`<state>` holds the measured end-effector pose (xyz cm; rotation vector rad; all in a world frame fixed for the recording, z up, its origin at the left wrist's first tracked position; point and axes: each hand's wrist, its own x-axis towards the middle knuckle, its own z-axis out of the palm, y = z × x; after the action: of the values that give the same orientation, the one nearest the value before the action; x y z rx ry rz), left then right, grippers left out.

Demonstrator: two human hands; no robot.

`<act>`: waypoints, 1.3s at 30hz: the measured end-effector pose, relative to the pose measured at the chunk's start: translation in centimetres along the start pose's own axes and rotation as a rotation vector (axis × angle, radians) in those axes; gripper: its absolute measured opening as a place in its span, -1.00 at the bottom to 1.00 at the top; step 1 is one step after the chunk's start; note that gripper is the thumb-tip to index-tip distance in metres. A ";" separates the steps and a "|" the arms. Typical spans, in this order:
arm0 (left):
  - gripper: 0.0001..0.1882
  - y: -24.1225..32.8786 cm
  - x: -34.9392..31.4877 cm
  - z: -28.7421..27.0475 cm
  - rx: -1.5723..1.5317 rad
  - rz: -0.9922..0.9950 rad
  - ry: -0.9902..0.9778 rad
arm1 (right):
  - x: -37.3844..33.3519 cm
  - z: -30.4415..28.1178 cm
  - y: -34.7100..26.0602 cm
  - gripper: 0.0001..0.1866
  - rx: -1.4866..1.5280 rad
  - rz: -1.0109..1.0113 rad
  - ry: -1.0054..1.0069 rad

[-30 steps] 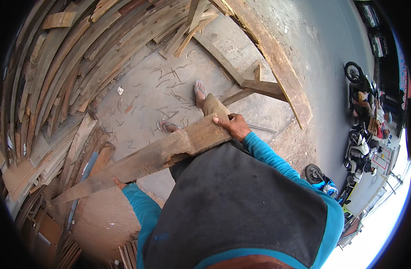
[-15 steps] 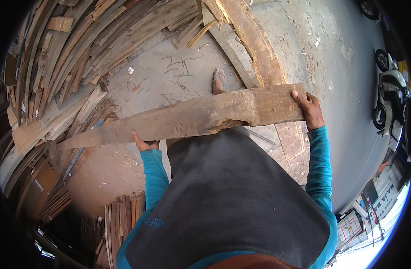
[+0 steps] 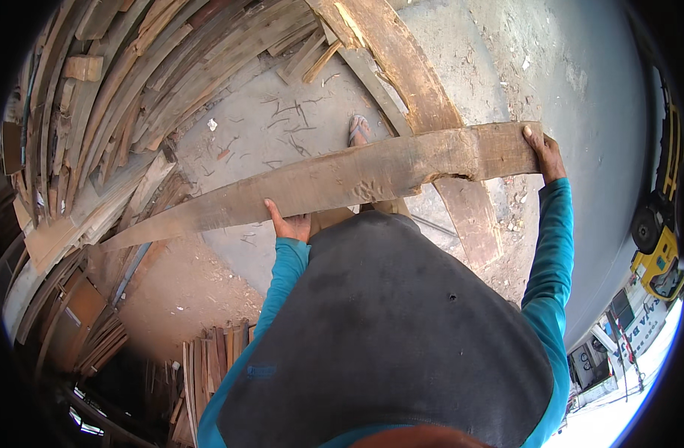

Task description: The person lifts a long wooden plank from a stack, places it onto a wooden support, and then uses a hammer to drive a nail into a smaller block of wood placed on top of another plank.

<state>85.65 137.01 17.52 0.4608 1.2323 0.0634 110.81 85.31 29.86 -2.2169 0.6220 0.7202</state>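
Note:
A long, weathered wooden plank is held across the front of my body, its far end reaching left toward the stacked wood. My right hand grips its right end, thumb on the top face and fingers out of sight beneath. My left hand holds the lower edge left of the middle, with the thumb up against the face and the other fingers partly hidden under it. A broken notch marks the plank's near edge toward the right. Beneath it, another wide board lies on the ground, partly covered.
Stacked old timber fills the far left, with shorter upright pieces at lower left. A narrow beam lies beside the wide board. Bits of debris scatter the ground. Along the road at right is a yellow vehicle.
The plank has shifted to the right with both hands on it. My left hand sits farther right in view. The motorbike at the right is gone from view, and a yellow vehicle appears.

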 end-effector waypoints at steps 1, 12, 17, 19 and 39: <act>0.03 0.3 0.1 -0.6 -0.048 -0.039 0.107 | -0.2 0.2 -0.7 -0.11 -0.090 -0.079 0.071; 0.11 7.9 8.9 -7.3 -0.136 0.142 0.657 | -0.4 5.5 -8.1 -0.15 -0.651 0.070 0.507; -0.13 6.8 12.5 -6.0 -0.135 0.129 0.963 | -0.4 5.3 -7.6 -0.11 -0.674 0.062 0.566; -0.20 6.5 12.6 -5.4 -0.109 0.082 1.014 | -0.6 5.0 -6.7 -0.13 -0.672 0.078 0.589; 0.01 7.4 4.4 -0.7 -0.102 0.104 0.866 | -1.7 7.3 -4.7 -0.37 -0.460 -0.144 0.752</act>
<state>87.98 145.18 16.13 0.4169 2.0393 0.4489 110.22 94.08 28.85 -2.9375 0.6799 -0.0970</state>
